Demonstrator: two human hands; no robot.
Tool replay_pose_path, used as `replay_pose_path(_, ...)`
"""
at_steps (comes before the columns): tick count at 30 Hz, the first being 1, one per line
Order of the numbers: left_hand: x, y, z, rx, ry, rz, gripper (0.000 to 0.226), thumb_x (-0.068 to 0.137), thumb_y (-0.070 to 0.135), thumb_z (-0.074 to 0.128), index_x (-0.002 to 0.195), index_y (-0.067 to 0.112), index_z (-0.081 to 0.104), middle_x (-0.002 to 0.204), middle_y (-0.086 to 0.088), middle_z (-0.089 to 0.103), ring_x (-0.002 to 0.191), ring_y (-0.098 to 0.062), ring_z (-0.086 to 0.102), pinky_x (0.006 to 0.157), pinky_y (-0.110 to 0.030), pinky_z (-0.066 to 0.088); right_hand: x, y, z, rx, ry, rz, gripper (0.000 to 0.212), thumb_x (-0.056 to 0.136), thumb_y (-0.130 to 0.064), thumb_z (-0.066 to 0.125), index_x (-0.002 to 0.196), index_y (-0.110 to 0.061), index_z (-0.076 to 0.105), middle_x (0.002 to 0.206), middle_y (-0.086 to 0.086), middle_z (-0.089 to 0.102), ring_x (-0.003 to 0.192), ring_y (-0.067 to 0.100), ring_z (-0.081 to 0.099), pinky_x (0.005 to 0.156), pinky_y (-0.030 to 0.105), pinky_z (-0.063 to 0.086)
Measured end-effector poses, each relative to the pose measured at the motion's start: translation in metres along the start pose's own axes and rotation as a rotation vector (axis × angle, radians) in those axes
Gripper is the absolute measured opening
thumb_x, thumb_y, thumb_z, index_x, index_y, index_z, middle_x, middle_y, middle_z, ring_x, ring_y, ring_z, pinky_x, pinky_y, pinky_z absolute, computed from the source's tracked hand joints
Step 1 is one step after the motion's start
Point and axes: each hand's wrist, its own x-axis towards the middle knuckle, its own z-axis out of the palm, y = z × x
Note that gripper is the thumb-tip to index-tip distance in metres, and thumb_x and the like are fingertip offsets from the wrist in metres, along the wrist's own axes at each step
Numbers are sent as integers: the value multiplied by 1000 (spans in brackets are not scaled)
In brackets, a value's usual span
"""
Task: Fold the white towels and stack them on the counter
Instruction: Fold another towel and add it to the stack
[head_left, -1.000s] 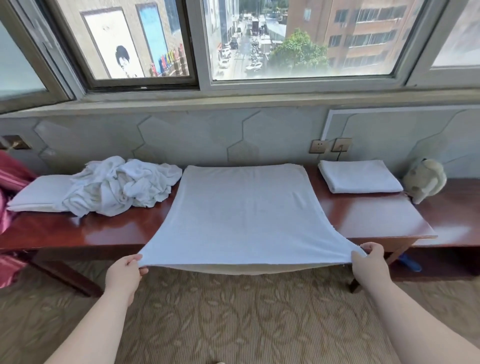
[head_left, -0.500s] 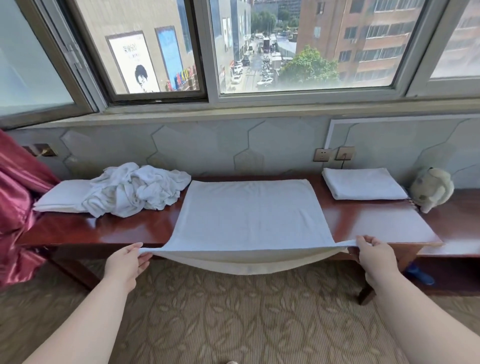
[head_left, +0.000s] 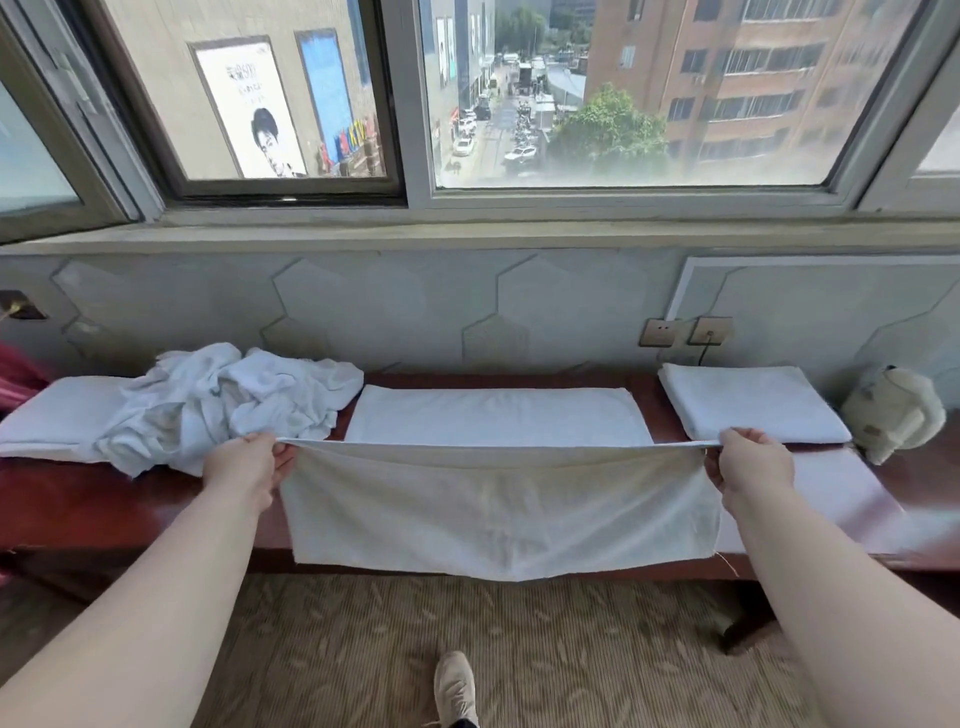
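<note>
Sunlit windows (head_left: 623, 93), hexagon-panelled wall (head_left: 415, 306), patterned carpet (head_left: 337, 649)

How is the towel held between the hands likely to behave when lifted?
Probably floppy: the towel hangs limp below the edge that the left hand and right hand pinch taut. Likely light for its size, since pinches at two corners alone carry the raised part.

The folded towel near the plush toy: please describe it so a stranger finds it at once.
Under the wide window runs a dark wooden counter. Follow it right, below the two wall sockets: the folded towel lies there beside a pale plush toy. Unlike the crumpled pile at the left and the held towel in the middle, it is a neat, flat rectangle.
</note>
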Motion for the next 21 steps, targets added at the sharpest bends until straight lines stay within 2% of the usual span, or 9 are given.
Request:
replay_pose_path(2,31,9,25,17,-14,-5,12,107,11,48,98,14,55,79,-3,53,73,-14,59,67,-26,56,21,-8,31,1,37,9,12,95,-13,60,86,-22,61,85,5,62,58,17,59,61,31,53)
replay_pose_path(5,80,22,64,50,-20,-23,22,106,10,49,85,16,53,75,-3,52,69,-13,60,48,-19,56,49,-19,76,-25,86,6,8,97,-13,57,99,-17,63,86,6,61,59,18,60,59,31,53)
replay_pose_path(8,127,25,91,152,-7,-56,25,105,8,49,81,13,53,63,-4,55,51,-8,62,39,-17,50,69,-24,114,-79,148,14,12,97,-16,54,102,-21,63,87,1,60,61,19,58,61,32,51)
replay_pose_path(9,141,24,98,186,2,-66,24,104,9,50,81,11,54,64,-5,56,49,-9,62,38,-17,50,75,-23,123,-100,177,18,12,96,-18,54,102,-21,63,84,1,60,59,20,56,58,33,49)
replay_pose_path(11,165,21,110,232,11,-89,17,102,12,55,85,10,58,71,-8,58,59,-14,62,37,-18,50,86,-18,139,-129,226,26,11,93,-19,54,100,-20,62,76,4,59,54,22,51,54,32,44)
replay_pose_path(13,186,19,121,250,11,-124,13,101,13,59,89,11,60,72,-7,59,62,-14,60,37,-18,49,95,-13,152,-147,265,52,10,92,-21,53,96,-20,62,71,6,59,53,24,50,54,33,43)
replay_pose_path(18,226,15,151,298,-9,-228,11,102,16,59,92,10,59,71,-5,58,60,-12,60,36,-16,48,119,-8,172,-119,329,82,13,89,-19,54,78,-21,59,68,6,59,53,23,54,60,35,50)
replay_pose_path(21,246,11,169,287,-44,-293,20,106,16,52,88,9,55,73,-4,54,45,-7,63,37,-16,49,139,-9,187,-75,322,112,12,92,-18,54,82,-23,60,75,7,62,55,21,59,57,31,51)
